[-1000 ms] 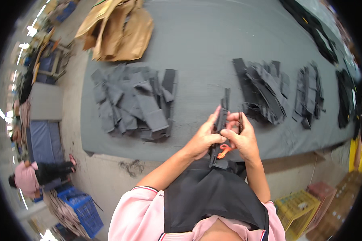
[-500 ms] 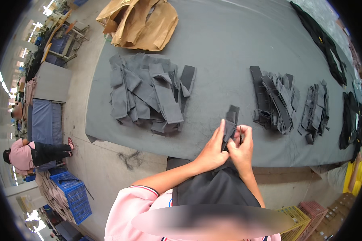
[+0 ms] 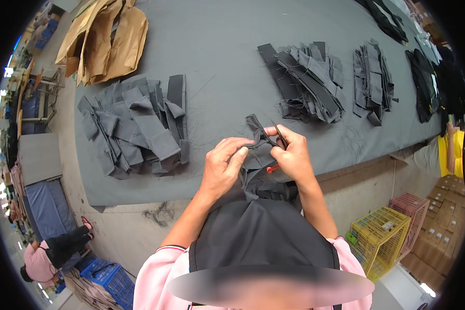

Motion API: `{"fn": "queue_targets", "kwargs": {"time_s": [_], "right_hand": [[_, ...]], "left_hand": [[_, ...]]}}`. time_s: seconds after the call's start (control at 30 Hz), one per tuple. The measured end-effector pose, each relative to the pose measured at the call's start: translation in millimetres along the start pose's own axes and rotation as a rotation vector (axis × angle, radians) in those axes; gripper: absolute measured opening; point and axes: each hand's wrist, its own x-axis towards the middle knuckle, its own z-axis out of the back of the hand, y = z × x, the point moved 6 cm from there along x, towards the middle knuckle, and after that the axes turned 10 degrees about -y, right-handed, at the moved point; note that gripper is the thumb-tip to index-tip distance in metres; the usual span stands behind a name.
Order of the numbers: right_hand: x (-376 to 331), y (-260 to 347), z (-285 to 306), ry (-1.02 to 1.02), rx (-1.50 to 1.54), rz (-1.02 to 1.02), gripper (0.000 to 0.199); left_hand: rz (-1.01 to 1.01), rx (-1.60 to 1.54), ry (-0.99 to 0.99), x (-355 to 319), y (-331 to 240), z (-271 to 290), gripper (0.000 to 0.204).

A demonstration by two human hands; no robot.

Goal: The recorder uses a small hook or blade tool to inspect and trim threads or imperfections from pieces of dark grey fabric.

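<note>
The left hand (image 3: pixel 222 166) pinches the grey cloth (image 3: pixel 257 161) between thumb and fingers, while the right hand (image 3: pixel 294 155), curled nearly closed, grips the snips (image 3: pixel 280 136) with its thumb against the cloth, which hangs between both hands. A red strip (image 3: pixel 273 169) shows just below the right thumb; past the left hand lies a wide pile (image 3: pixel 139 126), past the right a narrower pile (image 3: pixel 310 82), and far off to the left a paper bag (image 3: pixel 124 44)

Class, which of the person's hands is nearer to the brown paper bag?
Left. In the picture, the left hand is below and right of the brown paper bag; the right hand is farther right.
</note>
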Motion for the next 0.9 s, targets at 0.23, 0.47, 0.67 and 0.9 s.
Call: {"fn": "queue_targets", "kwargs": {"time_s": [0.23, 0.47, 0.67, 0.9], "right_hand": [[-28.7, -14.8, -27.1, 0.308, 0.725, -0.519, 0.024], [-29.6, 34.3, 13.0, -0.189, -0.115, 0.258, 0.039], [-35.3, 57.5, 9.9, -0.088, -0.258, 0.393, 0.041], [-41.0, 66.1, 8.5, -0.089, -0.395, 0.538, 0.042]], "left_hand": [[0.780, -0.779, 0.050, -5.4, 31.4, -24.3, 0.026], [0.536, -0.367, -0.116, 1.1, 27.6, -5.6, 0.037], [0.388, -0.194, -0.183, 7.3, 11.0, -0.3, 0.040], [0.458, -0.235, -0.133, 5.6, 12.5, -2.6, 0.040]]}}
